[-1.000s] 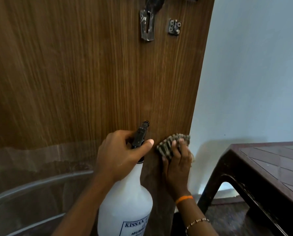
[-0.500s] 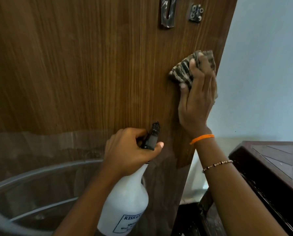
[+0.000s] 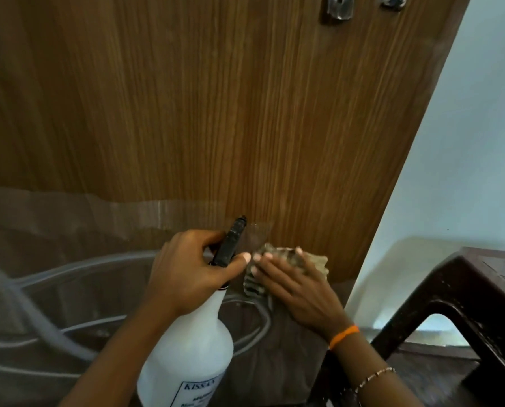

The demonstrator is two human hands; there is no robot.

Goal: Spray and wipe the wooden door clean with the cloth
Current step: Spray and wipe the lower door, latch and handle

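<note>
Our right hand [image 3: 296, 284] lies flat, fingers straight, pressing the cloth [image 3: 289, 262] against the wooden door [image 3: 230, 113] near its lower right edge, at about five o'clock on the panel. The cloth is soft and bunched, likely light and limp; best handled under a spread palm, not pinched. At nine o'clock from it, our left hand [image 3: 192, 268] wraps the neck of the spray bottle [image 3: 192, 348], thumb along the black nozzle head [image 3: 232, 242]. The bottle looks rigid plastic, probably weighty if full; we judge the neck the sure hold. Dark table [image 3: 480, 289] at three o'clock.

Pale wall [image 3: 465, 142], dark table [image 3: 486, 289].
</note>
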